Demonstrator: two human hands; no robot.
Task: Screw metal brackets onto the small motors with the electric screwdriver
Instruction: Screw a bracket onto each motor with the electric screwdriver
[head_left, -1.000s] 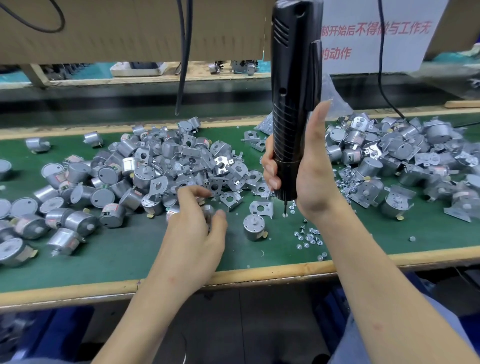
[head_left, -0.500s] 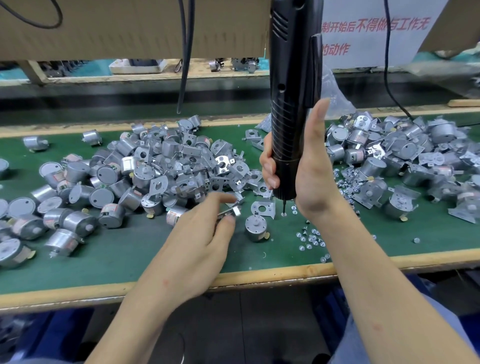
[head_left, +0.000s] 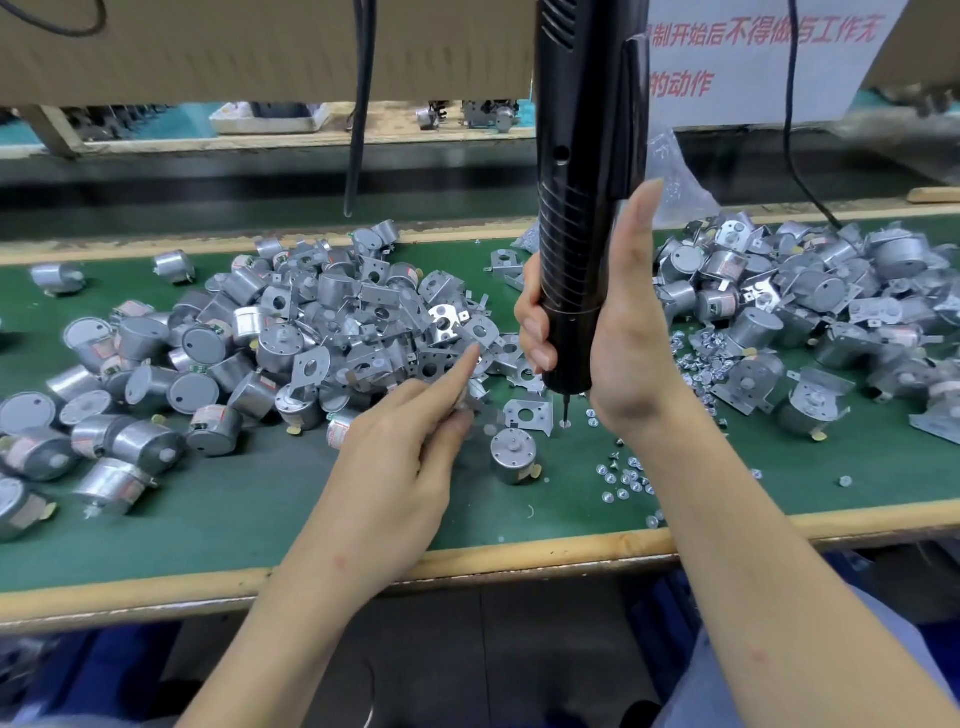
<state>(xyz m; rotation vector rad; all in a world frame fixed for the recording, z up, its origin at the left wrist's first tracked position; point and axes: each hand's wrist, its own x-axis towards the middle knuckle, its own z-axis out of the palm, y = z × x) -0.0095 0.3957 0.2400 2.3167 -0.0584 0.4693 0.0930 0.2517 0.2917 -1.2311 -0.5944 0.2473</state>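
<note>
electric screwdriver (head_left: 582, 182) stands upright, bit down toward the worktop (head_left: 260, 509), right grip (head_left: 623, 353) curled round it; left grip (head_left: 400, 457) pinches a blurred bracket (head_left: 485, 411).

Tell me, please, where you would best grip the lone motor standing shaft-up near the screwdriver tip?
Probably pinch the motor across its round side wall, coming from the near left: it stands upright, shaft up, and the right hand with the electric screwdriver crowds its right.
</note>
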